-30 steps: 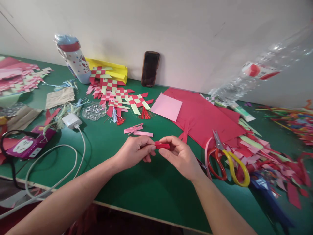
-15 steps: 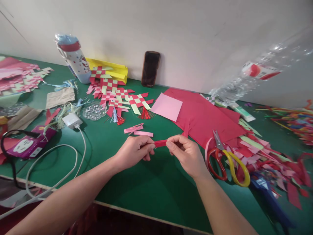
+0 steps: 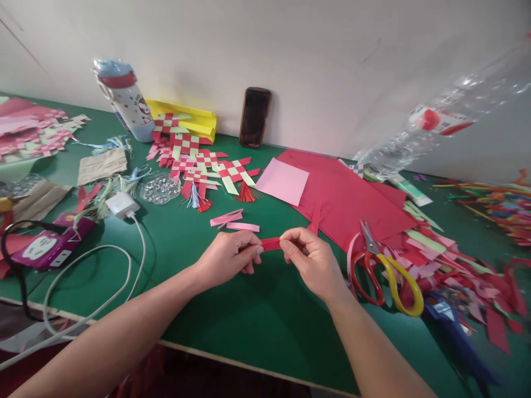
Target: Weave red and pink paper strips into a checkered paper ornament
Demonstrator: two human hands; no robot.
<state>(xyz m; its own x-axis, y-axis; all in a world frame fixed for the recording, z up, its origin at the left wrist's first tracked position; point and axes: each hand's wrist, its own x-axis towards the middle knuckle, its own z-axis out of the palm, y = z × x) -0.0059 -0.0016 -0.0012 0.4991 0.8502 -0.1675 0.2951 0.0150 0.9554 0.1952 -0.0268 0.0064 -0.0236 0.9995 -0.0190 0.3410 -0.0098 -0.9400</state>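
Between my two hands a short red paper strip (image 3: 271,244) is stretched level above the green table (image 3: 249,320). My left hand (image 3: 232,251) pinches its left end between thumb and fingers. Its right end is pinched by my right hand (image 3: 311,257). Just beyond my left hand lie pink paper strips (image 3: 243,226). Red paper strips (image 3: 316,216) rest on the large red sheets (image 3: 344,193) behind my right hand, with a pink paper square (image 3: 284,181) on their left part. To the right of that hand are scissors (image 3: 384,271) with one red and one yellow handle.
Woven paper fish shapes (image 3: 186,146) lie near a tilted drink bottle (image 3: 126,99). A phone (image 3: 255,117) leans on the wall. Paper scraps (image 3: 460,276) and a blue tool (image 3: 452,331) are at right, under a clear plastic bottle (image 3: 440,119). A white cable (image 3: 136,265) runs at left.
My right hand has shifted very slightly left along the red paper strip, so a little less of it shows between the hands. Both hands keep their pinch.
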